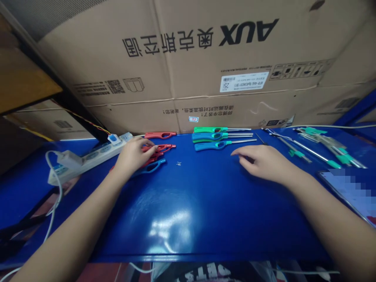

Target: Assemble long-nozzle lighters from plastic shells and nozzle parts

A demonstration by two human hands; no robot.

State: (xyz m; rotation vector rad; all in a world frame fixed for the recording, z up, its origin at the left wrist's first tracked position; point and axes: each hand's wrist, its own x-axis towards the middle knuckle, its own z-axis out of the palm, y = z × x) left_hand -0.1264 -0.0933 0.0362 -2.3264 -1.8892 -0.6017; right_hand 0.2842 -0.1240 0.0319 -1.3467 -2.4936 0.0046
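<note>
The left hand (133, 153) covers red handles (167, 147) — whether its grip has closed, I can't tell; the right hand (264, 162), fingers parted, nears lighters (210, 145) laid parallel, seemingly for order.

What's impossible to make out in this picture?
Head view:
- Red plastic handles: partly hidden by the left hand.
- Tiny whitish pieces: too small to identify.
- Flat dark-edged phone: cut off by right edge, screen pixelated.
- White rectangular label: fine print too small.

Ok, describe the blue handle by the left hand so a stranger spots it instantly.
On the blue table, before the cardboard box, find the left hand. Beside it, nearest the viewer, lies the blue handle: the only blue one among red neighbours.
</note>
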